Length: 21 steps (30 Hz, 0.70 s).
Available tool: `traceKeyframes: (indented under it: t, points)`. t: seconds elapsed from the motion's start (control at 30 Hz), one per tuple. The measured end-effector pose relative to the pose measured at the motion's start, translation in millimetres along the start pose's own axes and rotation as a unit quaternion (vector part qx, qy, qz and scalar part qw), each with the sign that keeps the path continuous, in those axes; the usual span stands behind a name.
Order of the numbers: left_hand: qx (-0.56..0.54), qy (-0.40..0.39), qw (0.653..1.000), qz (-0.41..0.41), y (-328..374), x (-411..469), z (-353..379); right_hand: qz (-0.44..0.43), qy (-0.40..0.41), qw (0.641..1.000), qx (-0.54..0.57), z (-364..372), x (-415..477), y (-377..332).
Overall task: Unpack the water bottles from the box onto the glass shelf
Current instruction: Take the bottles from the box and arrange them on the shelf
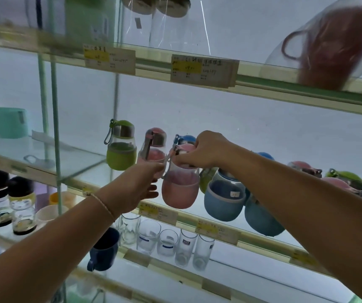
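- The left hand [140,184] comes up from below, with a thin bracelet [101,204] on its wrist. Its fingertips reach the left side of a pink bottle [180,189]. I cannot tell if it is holding on or only touching.
- The right hand [204,149] is on top of the same bottle. Its fingers are curled tight around the pink lid.
- The pink bottle is tipped a little. It is at the front of the glass shelf [269,244], between the two hands. I cannot tell if its bottom is on the glass.
- Just to its right are two blue bottles [223,197], leaning, one in front of the other.
- Further back on the shelf another pink bottle [154,147] and a green bottle [121,147] stand up straight, side by side.
- Off to the right, more bottles [346,176] lie on their sides, pink ones and green ones.
- On the shelf below, a row of clear drinking glasses [147,235] stands next to a dark blue mug [103,248].
- Up high on the top shelf, a red mug [328,47] sits in a clear bag.
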<state>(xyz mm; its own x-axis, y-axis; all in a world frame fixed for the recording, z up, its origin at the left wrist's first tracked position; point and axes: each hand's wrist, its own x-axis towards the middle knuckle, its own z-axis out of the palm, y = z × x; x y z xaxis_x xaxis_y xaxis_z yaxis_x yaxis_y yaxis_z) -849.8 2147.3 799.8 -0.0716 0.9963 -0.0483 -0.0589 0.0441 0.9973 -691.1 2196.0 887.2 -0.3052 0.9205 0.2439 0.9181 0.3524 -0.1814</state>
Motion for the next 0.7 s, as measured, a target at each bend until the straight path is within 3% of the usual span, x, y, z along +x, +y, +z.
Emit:
traceKeyframes:
  t: [0.13,0.3,0.43,0.7]
  points:
    - [0.145,0.046,0.979,0.136,16.5,-16.6,12.8,-0.004,0.01,1.0,0.018,-14.2,-13.0,1.9]
    - [0.287,0.102,0.909,0.286,39.6,-32.4,41.7,-0.017,0.066,0.996,0.059,-38.2,-39.8,17.0]
    - [0.298,0.089,0.886,0.343,52.0,-39.7,76.5,-0.021,0.104,0.992,0.07,-60.2,-64.8,40.4]
    - [0.301,0.019,0.874,0.381,59.4,-52.9,165.6,0.024,0.133,0.99,0.051,-100.8,-129.2,124.6]
